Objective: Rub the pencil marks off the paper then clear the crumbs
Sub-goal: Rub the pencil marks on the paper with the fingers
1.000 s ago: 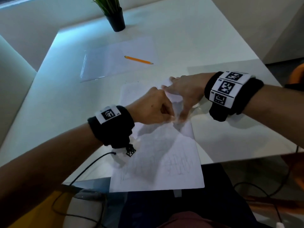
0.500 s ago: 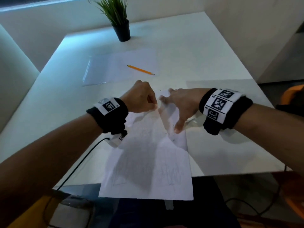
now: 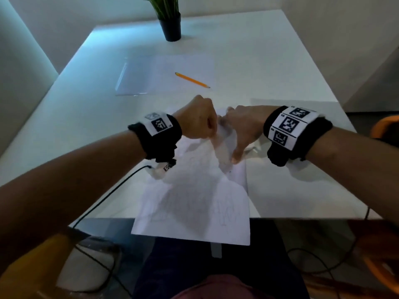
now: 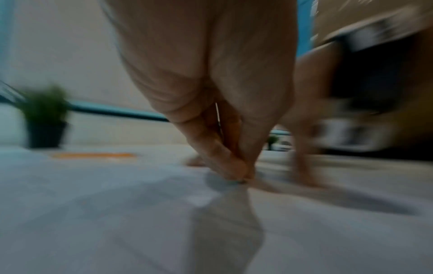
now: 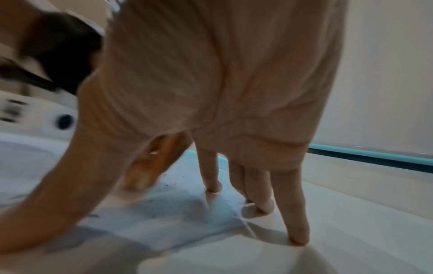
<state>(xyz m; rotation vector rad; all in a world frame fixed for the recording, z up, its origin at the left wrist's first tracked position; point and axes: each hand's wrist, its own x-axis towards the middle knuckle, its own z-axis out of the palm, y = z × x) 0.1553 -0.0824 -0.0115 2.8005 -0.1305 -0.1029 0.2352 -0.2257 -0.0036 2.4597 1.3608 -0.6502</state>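
Head view: the sheet of paper (image 3: 194,203) with faint pencil marks lies in the lower centre of the frame, its near edge hanging past the edge of the white table (image 3: 269,61). At mid-frame the left hand (image 3: 197,120) is curled into a fist over the sheet's far part, fingertips down on it; whether it holds an eraser cannot be told. Just to its right the right hand (image 3: 244,128) lies spread on the paper's far right part, fingers straight, where the sheet is rumpled. An orange pencil (image 3: 192,80) rests on a second sheet (image 3: 151,76) above them, and a potted plant (image 3: 170,20) stands at the top.

Left wrist view, blurred: the fingertips (image 4: 236,172) are pinched together at centre frame, touching the paper (image 4: 117,213) below; anything between them is hidden.

Right wrist view: the straight fingers (image 5: 212,172) press down at lower centre, some on the paper (image 5: 178,218), the outermost on the table beside it, with dark crumbs (image 5: 164,175) scattered near the fingers
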